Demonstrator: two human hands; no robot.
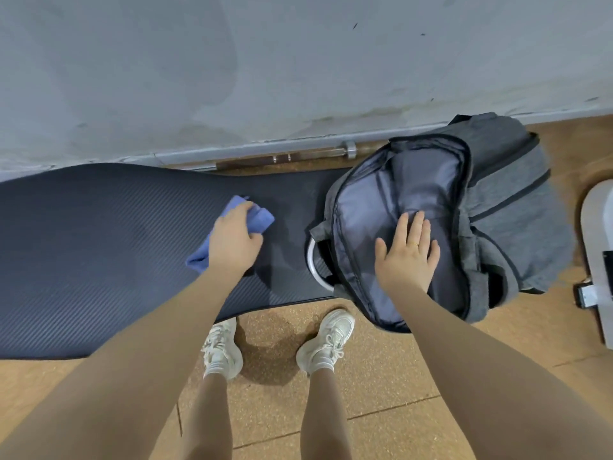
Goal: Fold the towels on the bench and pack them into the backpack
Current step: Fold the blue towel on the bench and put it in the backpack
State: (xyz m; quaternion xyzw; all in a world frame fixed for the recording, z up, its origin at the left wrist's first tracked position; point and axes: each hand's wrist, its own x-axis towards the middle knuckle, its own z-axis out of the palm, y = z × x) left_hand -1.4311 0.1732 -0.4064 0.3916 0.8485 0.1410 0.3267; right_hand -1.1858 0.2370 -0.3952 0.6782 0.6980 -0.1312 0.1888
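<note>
A small blue towel, folded into a narrow bundle, lies on the dark padded bench. My left hand grips it from above, covering its middle. At the bench's right end sits a grey backpack with its main compartment unzipped and its pale lining showing. My right hand rests flat inside the opening, fingers spread, holding nothing. No other towel is in view.
A barbell bar lies along the foot of the grey wall behind the bench. A metal ring shows under the backpack's left edge. White equipment stands at the right edge. My feet in white trainers stand on the cork floor.
</note>
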